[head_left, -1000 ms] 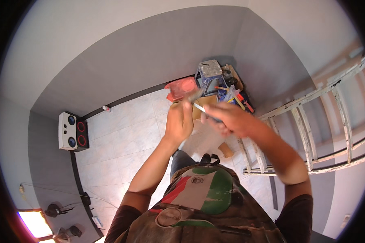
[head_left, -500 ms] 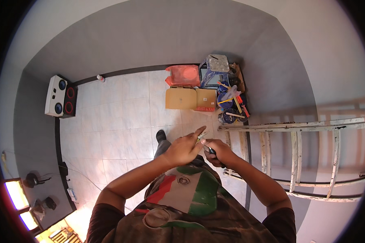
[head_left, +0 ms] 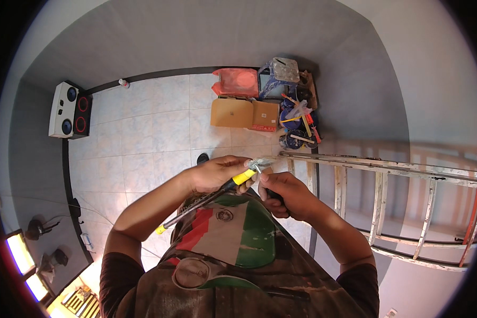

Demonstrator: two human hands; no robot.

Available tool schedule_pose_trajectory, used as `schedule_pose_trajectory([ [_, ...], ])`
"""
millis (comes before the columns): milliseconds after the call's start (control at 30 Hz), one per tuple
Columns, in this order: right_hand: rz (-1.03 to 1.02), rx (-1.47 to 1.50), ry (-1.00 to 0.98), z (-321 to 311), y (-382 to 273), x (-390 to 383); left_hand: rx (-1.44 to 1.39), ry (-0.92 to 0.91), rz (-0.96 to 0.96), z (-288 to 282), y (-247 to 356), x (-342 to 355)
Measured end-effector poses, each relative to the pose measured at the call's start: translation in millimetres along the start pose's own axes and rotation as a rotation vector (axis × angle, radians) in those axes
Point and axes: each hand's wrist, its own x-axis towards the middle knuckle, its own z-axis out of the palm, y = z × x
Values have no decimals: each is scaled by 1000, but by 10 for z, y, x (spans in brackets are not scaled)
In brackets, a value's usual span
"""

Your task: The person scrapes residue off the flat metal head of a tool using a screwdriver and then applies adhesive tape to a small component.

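In front of my chest, my left hand (head_left: 220, 173) is closed around the head end of a long pole (head_left: 213, 195) with a yellow-and-black collar. The pole slants down left across my left forearm and shirt, ending in a yellow tip. A pale, clear-looking piece (head_left: 262, 160) sits at its upper end. My right hand (head_left: 288, 193) grips a black-handled screwdriver (head_left: 258, 169), its thin metal shaft pointing up to that piece. The shaft's tip seems to touch it, though fingers hide the exact contact.
A ladder (head_left: 379, 201) lies along the right. Ahead on the floor are an open cardboard box (head_left: 232, 113), a red tray (head_left: 237, 82), a paint-spattered stool (head_left: 285, 71) and paint cans (head_left: 290, 140). A white-and-black speaker (head_left: 66, 111) stands far left.
The pole has swung into view across my left forearm. Both hands have shifted slightly, the right one now lower and angled up. The head has tilted, moving the room's objects upward and left.
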Motion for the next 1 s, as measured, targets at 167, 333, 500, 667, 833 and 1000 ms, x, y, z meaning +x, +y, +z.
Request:
schedule_pose_trajectory([
  [167,-45,-25,20,312,-186,76,-119,-124,-77,-232,98,-78],
  [333,34,31,20,352,-333,234,-256,-210,-142,-422,115,-89],
  [500,78,-7,46,426,-439,335,-228,-199,-195,-516,233,-129],
  [667,-208,-666,269,363,-498,610,-226,-161,-244,-679,336,-87],
  [833,-267,-1031,425,337,-708,822,-223,-51,-260,-811,437,6],
  [1000,-347,-1435,594,-116,-608,1460,-252,148,-284,-1071,461,231],
])
